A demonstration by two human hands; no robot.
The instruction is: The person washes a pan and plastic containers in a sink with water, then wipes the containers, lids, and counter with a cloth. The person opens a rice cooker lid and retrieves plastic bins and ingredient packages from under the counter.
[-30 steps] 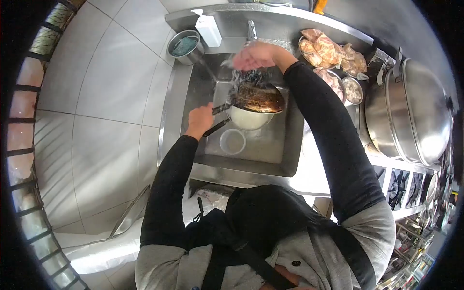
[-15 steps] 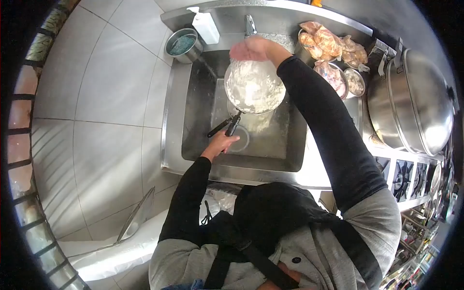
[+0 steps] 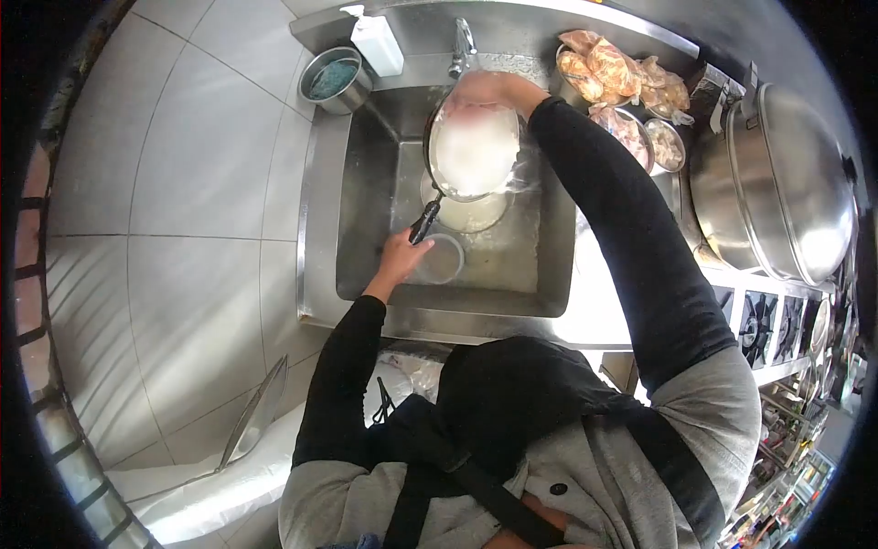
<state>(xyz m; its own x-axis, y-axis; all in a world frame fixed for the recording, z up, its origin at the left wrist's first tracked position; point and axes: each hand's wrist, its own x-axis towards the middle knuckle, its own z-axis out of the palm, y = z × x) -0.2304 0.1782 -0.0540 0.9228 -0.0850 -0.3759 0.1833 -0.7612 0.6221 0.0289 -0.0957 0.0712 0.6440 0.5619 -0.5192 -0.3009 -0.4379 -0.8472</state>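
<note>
My left hand (image 3: 401,257) grips the black handle of a round pan (image 3: 474,160) tilted over the metal sink (image 3: 315,220). Whitish, cloudy water fills the pan's inside. At the pan's upper rim, just below the faucet (image 3: 463,48), is my right hand (image 3: 485,91), its fingers smeared by motion and glare. Beneath the pan, a second vessel with milky liquid (image 3: 473,216) shows in part. A clear round container (image 3: 442,259) lies on the sink floor, close to my left hand.
A metal pot with a teal scrubber (image 3: 336,80) and a white pump bottle (image 3: 376,42) stand at the sink's back left. Bagged meat (image 3: 604,69), bowls of food (image 3: 665,145) and a large steel steamer (image 3: 777,183) are at the right, beyond them a stove (image 3: 755,328).
The pan's dark underside faced up a second ago; now its inside faces up. Since half a second ago it has filled with cloudy water, and the milky vessel below shows more.
</note>
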